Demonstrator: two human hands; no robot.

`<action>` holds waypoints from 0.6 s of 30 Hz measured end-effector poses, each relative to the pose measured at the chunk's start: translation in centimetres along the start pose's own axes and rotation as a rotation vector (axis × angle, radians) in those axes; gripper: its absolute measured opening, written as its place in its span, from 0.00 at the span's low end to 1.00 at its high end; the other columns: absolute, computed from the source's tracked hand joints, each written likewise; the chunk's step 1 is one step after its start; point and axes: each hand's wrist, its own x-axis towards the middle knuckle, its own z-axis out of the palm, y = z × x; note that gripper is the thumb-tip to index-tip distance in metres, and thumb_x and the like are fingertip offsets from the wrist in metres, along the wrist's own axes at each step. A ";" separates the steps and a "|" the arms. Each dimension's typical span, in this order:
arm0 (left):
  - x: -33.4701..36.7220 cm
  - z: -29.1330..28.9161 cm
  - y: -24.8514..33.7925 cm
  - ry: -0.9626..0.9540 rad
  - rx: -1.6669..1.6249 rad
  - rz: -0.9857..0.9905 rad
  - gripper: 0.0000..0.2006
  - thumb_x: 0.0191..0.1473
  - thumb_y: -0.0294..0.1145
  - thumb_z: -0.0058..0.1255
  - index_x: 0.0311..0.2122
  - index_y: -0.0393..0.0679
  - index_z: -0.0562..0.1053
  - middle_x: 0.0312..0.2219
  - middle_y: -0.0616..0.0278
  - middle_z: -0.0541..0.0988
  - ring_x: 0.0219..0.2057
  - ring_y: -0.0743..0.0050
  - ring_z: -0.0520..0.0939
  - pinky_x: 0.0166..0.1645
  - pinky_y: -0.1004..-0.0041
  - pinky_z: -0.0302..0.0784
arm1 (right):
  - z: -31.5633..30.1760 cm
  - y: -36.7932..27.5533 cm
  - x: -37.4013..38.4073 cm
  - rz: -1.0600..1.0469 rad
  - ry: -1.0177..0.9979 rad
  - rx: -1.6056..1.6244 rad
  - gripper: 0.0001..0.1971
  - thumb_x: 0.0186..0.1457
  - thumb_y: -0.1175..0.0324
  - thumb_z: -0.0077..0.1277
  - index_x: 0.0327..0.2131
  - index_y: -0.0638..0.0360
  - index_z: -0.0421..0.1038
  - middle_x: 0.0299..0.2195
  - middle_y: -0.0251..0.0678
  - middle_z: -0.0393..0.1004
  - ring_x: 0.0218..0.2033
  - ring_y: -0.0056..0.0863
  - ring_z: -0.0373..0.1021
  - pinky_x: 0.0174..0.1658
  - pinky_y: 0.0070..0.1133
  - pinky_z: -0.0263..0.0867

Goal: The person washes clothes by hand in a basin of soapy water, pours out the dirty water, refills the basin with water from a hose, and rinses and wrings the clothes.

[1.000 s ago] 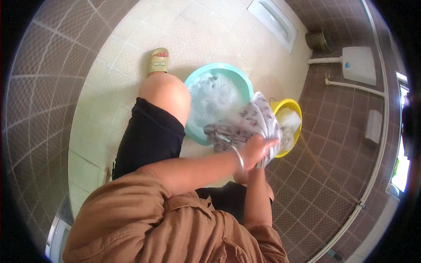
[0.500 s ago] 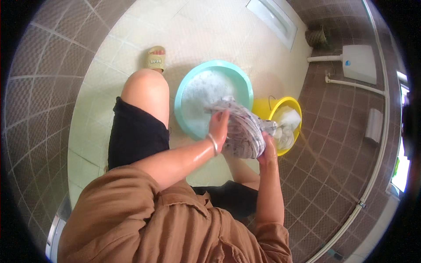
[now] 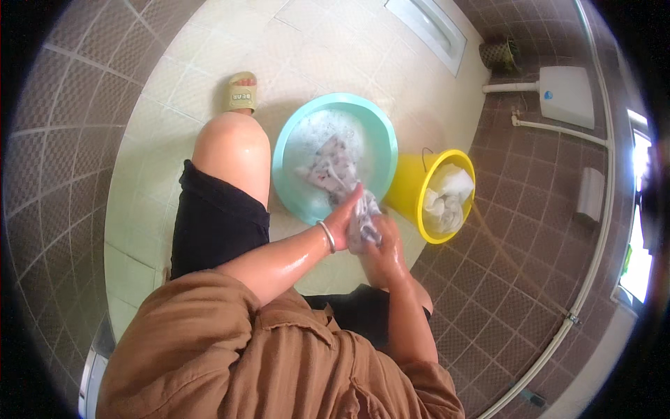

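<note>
Grey patterned cloth (image 3: 333, 166) trails into the turquoise basin (image 3: 388, 146), mid-frame. We find left hand (image 3: 341, 228) and right hand (image 3: 384, 251) gripping it, fingers curled.

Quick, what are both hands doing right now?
Left hand: closed on the patterned cloth, thumb along it.
Right hand: closed on the same cloth, at the end outside the tub; its fingers are blurry.

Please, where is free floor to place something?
Pale tiles lie bare between slipper, teal basin and white floor fixture. Crowded: the basin's near rim, where left hand and right hand hold patterned cloth; right side, beside yellow bucket.
</note>
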 end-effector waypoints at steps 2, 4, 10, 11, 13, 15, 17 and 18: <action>0.1 -0.7 0.2 -0.085 -0.074 0.033 0.25 0.43 0.61 0.43 0.34 0.47 0.69 0.27 0.63 0.74 0.30 0.70 0.75 0.38 0.67 0.72 | -0.1 -0.8 -0.3 -0.193 0.022 -0.136 0.18 0.31 0.77 0.53 0.34 0.61 0.65 0.35 0.44 0.65 0.37 0.43 0.61 0.41 0.29 0.58; 0.7 -2.3 -0.3 -0.076 -0.055 -0.022 0.24 0.44 0.59 0.44 0.34 0.47 0.69 0.27 0.62 0.74 0.29 0.70 0.75 0.37 0.67 0.72 | -0.2 -1.6 -0.9 -0.180 -0.102 -0.106 0.18 0.30 0.76 0.55 0.32 0.61 0.65 0.35 0.44 0.65 0.36 0.44 0.60 0.41 0.30 0.57; 0.3 -3.4 -1.5 -0.075 0.075 -0.185 0.15 0.46 0.34 0.43 0.39 0.38 0.66 0.30 0.57 0.74 0.30 0.67 0.76 0.40 0.68 0.72 | -2.2 -0.6 -2.5 -0.050 -0.245 0.420 0.15 0.37 0.65 0.55 0.31 0.59 0.66 0.35 0.41 0.67 0.36 0.36 0.65 0.42 0.35 0.59; 0.3 -2.6 -1.7 -0.081 0.075 -0.190 0.15 0.46 0.34 0.43 0.39 0.38 0.66 0.30 0.57 0.74 0.30 0.67 0.76 0.40 0.68 0.72 | -2.4 0.6 -3.2 -0.047 -0.241 0.414 0.15 0.37 0.65 0.55 0.31 0.59 0.66 0.35 0.41 0.67 0.36 0.36 0.65 0.42 0.35 0.59; -0.3 0.7 -1.9 -0.111 0.016 -0.183 0.16 0.46 0.33 0.43 0.41 0.37 0.64 0.30 0.57 0.74 0.32 0.66 0.76 0.40 0.68 0.72 | -1.9 4.9 -5.0 0.205 0.032 1.856 0.19 0.47 0.56 0.45 0.39 0.59 0.64 0.40 0.42 0.65 0.42 0.34 0.62 0.46 0.35 0.57; -1.8 4.1 -1.8 -0.101 0.003 -0.157 0.19 0.46 0.32 0.43 0.45 0.37 0.61 0.32 0.56 0.73 0.32 0.67 0.76 0.40 0.67 0.72 | 1.1 4.3 -5.2 0.835 0.356 2.522 0.22 0.54 0.56 0.34 0.49 0.58 0.55 0.40 0.40 0.64 0.44 0.33 0.61 0.49 0.30 0.56; -2.1 5.6 -2.0 -0.320 -0.096 -0.305 0.19 0.45 0.33 0.45 0.44 0.39 0.63 0.32 0.57 0.72 0.31 0.67 0.75 0.41 0.69 0.71 | 2.2 3.6 -4.4 0.764 0.347 2.446 0.22 0.54 0.56 0.34 0.48 0.58 0.55 0.40 0.40 0.64 0.44 0.33 0.61 0.48 0.30 0.57; -1.9 5.7 -2.2 -0.244 -0.078 -0.213 0.21 0.44 0.32 0.45 0.46 0.40 0.61 0.35 0.56 0.71 0.33 0.69 0.74 0.42 0.69 0.70 | 5.4 2.6 -2.6 0.725 0.327 2.379 0.21 0.55 0.56 0.34 0.48 0.58 0.56 0.40 0.40 0.64 0.44 0.33 0.61 0.48 0.30 0.57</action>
